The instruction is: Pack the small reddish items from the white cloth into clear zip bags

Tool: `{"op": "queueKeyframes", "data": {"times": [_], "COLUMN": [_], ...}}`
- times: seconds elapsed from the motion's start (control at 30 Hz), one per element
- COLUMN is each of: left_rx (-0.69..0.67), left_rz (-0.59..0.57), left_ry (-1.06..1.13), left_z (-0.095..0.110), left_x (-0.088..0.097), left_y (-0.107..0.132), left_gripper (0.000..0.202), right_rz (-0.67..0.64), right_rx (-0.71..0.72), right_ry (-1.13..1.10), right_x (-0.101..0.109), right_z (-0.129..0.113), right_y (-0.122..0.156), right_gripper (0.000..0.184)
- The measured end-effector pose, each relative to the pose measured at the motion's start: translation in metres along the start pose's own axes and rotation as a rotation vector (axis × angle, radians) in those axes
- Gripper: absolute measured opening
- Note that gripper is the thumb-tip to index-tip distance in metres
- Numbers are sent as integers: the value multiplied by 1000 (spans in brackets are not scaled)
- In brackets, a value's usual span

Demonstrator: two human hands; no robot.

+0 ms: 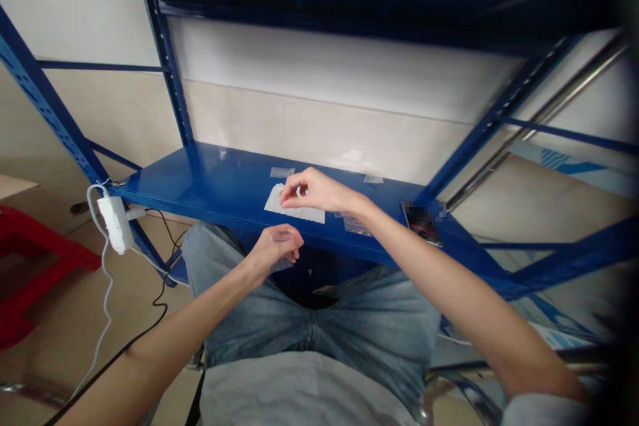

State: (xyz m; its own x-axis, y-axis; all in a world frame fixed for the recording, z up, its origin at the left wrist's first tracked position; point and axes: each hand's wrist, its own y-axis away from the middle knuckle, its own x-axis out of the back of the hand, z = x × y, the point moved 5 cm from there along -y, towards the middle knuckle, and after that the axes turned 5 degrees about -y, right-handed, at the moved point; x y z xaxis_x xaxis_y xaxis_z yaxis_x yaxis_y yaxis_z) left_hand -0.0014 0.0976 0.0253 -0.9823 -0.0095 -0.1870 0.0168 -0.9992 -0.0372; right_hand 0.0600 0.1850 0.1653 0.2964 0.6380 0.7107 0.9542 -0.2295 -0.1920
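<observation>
My right hand [312, 190] reaches over the blue metal shelf [210, 183], its fingers pinched together on a white sheet [294, 210] that lies near the shelf's front edge. My left hand [277, 246] hovers below that edge, above my lap, with its fingers curled round a small clear plastic piece [280, 265] that is hard to make out. Two more small clear pieces [282, 172] lie farther back on the shelf.
A colourful small packet [355, 223] and a dark phone-like object [423, 221] lie on the shelf to the right. A white power adapter [116, 223] with cables hangs at the shelf's left corner. A red stool [30, 259] stands at far left. Blue rack uprights [167, 60] frame the shelf.
</observation>
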Motion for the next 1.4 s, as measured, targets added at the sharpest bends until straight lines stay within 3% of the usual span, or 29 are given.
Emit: {"op": "queueKeyframes", "data": {"times": [0.1, 0.2, 0.3, 0.47, 0.57, 0.7, 1.03, 1.17, 1.3, 1.4], "left_rx": [0, 4, 6, 28, 38, 24, 43, 64, 96, 75], "left_rz": [6, 4, -1, -21, -16, -12, -27, -15, -18, -6], "left_ry": [-39, -63, -47, -41, -57, -70, -68, -22, 42, 38], "left_z": [0, 0, -2, -5, -5, -3, -6, -3, 0, 3], "left_x": [-3, -4, -4, -7, -7, -6, -10, -9, -4, 1], "left_y": [2, 3, 3, 1, 1, 2, 1, 3, 4, 2], "left_gripper": [27, 26, 26, 29, 27, 26, 25, 25, 26, 26], "right_rz": [-183, -241, -65, 319, 372, 370, 340, 377, 428, 259], "right_rx": [31, 48, 18, -152, -201, -200, -238, -262, -238, -75], "right_ry": [42, 59, 78, 244, 239, 195, 202, 244, 241, 70], "right_x": [-23, -31, -13, 18, 14, 1, -7, 0, 17, 14], "right_z": [-16, -7, 25, 109, 147, 166, 169, 161, 128, 82], "right_y": [15, 19, 8, -16, -26, -33, -40, -41, -39, -34], "right_gripper": [10, 11, 14, 16, 15, 15, 10, 8, 10, 13]}}
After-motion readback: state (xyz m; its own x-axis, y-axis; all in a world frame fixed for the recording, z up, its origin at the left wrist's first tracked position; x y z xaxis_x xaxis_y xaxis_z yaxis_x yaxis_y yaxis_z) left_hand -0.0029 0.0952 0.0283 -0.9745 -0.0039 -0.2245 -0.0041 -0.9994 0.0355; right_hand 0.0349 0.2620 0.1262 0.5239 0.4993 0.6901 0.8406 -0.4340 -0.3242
